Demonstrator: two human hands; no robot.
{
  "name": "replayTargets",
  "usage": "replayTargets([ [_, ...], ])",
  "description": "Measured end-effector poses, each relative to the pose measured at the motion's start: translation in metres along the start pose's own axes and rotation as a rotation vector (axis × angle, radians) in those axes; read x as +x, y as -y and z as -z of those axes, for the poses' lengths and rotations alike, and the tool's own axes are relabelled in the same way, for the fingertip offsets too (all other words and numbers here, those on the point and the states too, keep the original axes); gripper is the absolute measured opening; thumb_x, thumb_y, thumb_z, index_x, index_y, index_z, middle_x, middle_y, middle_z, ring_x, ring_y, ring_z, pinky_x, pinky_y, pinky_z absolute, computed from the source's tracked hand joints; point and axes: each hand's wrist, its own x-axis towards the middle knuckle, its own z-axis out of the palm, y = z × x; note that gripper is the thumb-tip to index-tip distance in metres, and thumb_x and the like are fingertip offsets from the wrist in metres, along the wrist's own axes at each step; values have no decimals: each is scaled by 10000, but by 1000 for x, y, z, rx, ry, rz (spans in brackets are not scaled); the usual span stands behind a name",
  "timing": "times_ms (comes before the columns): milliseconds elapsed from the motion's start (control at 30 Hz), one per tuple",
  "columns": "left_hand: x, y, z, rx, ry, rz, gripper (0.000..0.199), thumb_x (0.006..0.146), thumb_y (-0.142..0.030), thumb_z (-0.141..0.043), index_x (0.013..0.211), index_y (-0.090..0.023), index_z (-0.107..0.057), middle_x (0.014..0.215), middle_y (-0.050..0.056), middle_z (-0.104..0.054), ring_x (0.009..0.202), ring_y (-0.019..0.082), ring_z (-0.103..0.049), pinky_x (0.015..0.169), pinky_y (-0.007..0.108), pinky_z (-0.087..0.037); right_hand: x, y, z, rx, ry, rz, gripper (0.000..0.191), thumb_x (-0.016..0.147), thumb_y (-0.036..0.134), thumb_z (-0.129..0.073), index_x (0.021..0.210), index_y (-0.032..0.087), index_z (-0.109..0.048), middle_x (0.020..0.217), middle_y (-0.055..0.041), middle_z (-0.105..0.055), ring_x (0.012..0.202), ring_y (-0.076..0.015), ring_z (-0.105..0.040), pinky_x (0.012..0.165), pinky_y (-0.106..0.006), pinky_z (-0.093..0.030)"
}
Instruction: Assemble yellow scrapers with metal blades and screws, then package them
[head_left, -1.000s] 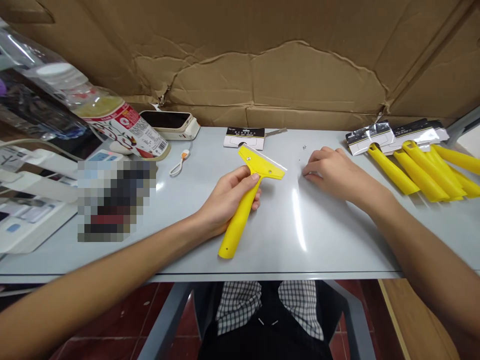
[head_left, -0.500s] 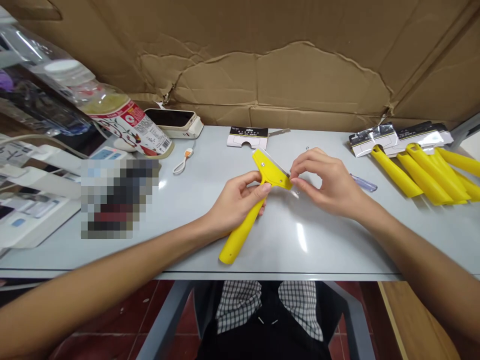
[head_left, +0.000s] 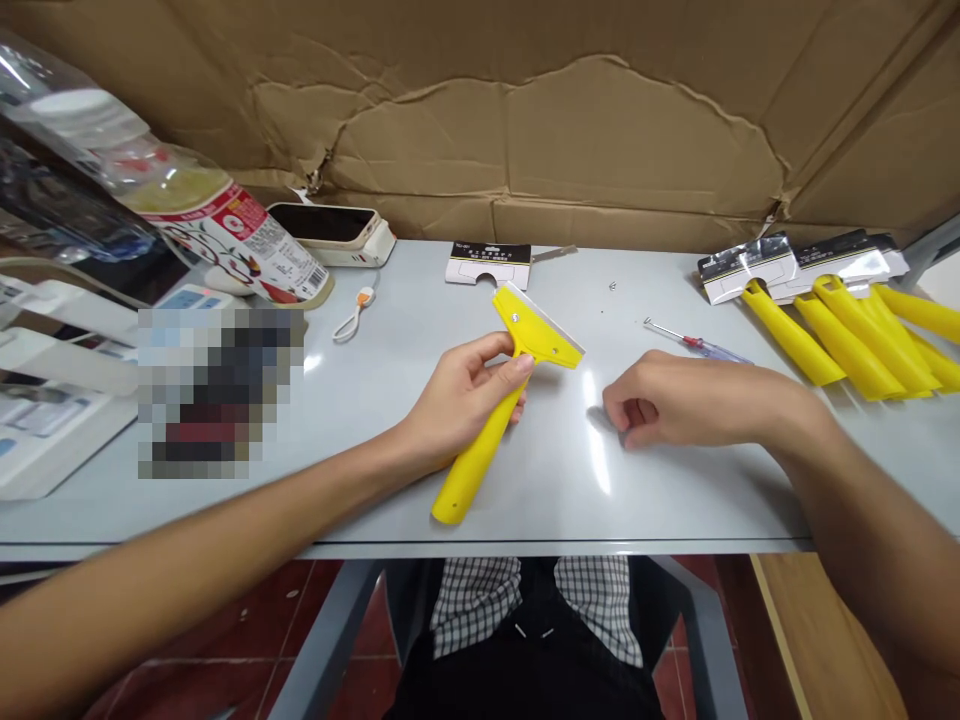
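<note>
In my left hand (head_left: 476,390) is a yellow scraper (head_left: 487,440), gripped near the top of its handle with the thumb on the neck. The scraper's wide head points up and away from me, with a thin blade (head_left: 551,322) along its far edge and two screws in its face. My right hand (head_left: 660,400) rests low over the table to the right of the head, fingers curled in toward the tabletop. Whatever its fingertips hold, if anything, is hidden. Beyond that hand lies a screwdriver (head_left: 694,343) with a clear purple handle, partly covered by the wrist.
Small screws (head_left: 613,286) lie behind the scraper. A black-and-white card (head_left: 487,265) is at the back. Several yellow handles (head_left: 847,340) with packaging are on the right. On the left stand a bottle (head_left: 247,240), a phone (head_left: 330,222) and a looped cord (head_left: 352,315). Cardboard (head_left: 525,130) lines the back.
My right hand has left the scraper's blade end and moved down and right to the tabletop, its fingers curling. The left hand still holds the scraper. The view has shifted slightly.
</note>
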Motion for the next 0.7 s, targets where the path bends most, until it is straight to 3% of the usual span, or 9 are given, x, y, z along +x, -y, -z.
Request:
replayTargets([
  [200,0,-1,0,12,19,24,237,964,-426,-741,1019,-200,-696,696,2,-614,541,132,-596,502,252,-479,7,-8,2,-18,-85,-12,102,820,175,-699,835,268,-736,839,9,-732,715,-177,-659,626,-324,-449],
  [367,-1,-1,0,6,17,17,216,966,-415,-735,999,-205,-699,692,6,-607,537,135,-589,493,257,-478,7,-15,3,-75,-239,1,168,857,182,-670,763,276,-773,746,3,-718,692,-186,-642,652,-338,-441],
  [500,-2,-2,-2,7,16,10,190,962,-390,-743,978,-205,-706,686,1,-601,525,127,-572,501,258,-485,10,-14,5,-52,-349,81,153,873,184,-657,890,247,-795,776,-13,-740,677,-175,-639,665,-336,-466],
  [600,-2,-3,-4,16,23,10,181,962,-375,-740,957,-200,-695,675,-1,-601,525,129,-577,503,258,-484,13,-5,5,56,-537,198,118,895,198,-674,973,217,-761,835,-20,-760,712,-168,-656,700,-334,-494],
  [700,-3,-4,-4,33,36,17,191,960,-378,-740,969,-195,-688,653,1,-607,521,135,-574,499,262,-472,16,4,1,185,-723,278,34,924,248,-705,941,219,-705,873,-27,-761,720,-171,-654,691,-339,-510],
])
